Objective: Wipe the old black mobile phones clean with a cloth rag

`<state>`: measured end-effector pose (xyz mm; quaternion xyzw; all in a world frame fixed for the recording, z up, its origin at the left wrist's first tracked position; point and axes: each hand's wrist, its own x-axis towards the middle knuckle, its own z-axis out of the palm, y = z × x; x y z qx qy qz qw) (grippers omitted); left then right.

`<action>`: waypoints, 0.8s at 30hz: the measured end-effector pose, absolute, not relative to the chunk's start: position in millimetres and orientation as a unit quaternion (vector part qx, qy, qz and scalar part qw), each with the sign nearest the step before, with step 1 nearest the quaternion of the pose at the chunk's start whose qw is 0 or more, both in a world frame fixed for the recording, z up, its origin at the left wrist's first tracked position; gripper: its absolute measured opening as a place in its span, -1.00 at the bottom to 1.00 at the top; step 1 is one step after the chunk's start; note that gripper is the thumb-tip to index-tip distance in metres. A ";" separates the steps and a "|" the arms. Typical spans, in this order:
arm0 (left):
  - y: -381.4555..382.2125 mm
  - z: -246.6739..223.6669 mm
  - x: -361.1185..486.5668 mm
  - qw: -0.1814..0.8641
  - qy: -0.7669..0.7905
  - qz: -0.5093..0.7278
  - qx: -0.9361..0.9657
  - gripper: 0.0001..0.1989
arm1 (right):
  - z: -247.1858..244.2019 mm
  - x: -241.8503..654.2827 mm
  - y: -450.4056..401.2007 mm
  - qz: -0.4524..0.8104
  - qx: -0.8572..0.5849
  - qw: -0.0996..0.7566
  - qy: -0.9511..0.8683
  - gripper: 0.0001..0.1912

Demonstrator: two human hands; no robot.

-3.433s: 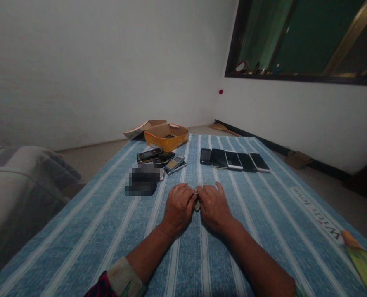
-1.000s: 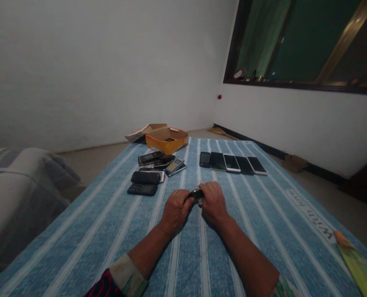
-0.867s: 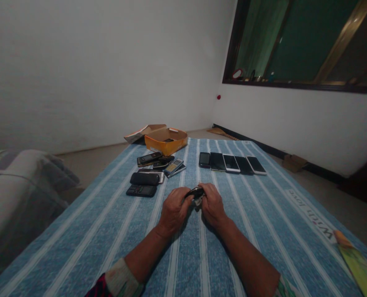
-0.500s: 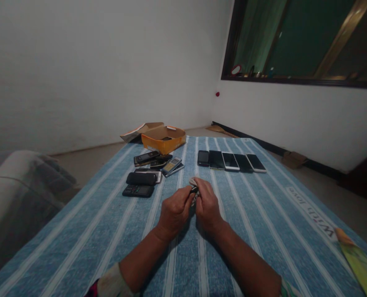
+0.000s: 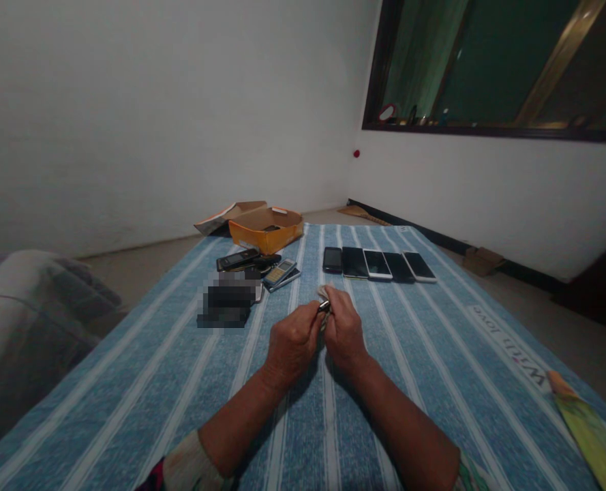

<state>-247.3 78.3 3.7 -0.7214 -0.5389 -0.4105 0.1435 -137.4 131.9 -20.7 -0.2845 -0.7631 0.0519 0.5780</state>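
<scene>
Since the earlier frames, both hands have drawn in and moved their hold up to the fingertips. Head view: left hand [image 5: 292, 351] and right hand [image 5: 344, 334] closed, together pinching one small silver-and-dark object [image 5: 324, 307], too small to identify, above the middle of the striped blue cloth [image 5: 384, 423]. Near far edge, right of centre: five smartphones [image 5: 377, 264], in a row. Left of centre: mobile phones [image 5: 238, 259], clustered, partly blurred, count uncertain. Beyond them: one orange cardboard box [image 5: 265, 235].
</scene>
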 end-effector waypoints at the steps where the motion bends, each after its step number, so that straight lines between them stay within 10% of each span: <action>1: 78.6 3.3 -247.6 0.145 -0.541 -0.411 -0.719 -0.76 | -21.3 -137.7 131.8 0.057 -0.288 0.583 -0.757 -0.49; 24: 91.1 -14.1 -248.9 -0.047 -0.616 -0.405 -0.674 -0.79 | -22.7 -130.8 144.4 -0.017 -0.310 0.548 -0.777 -0.55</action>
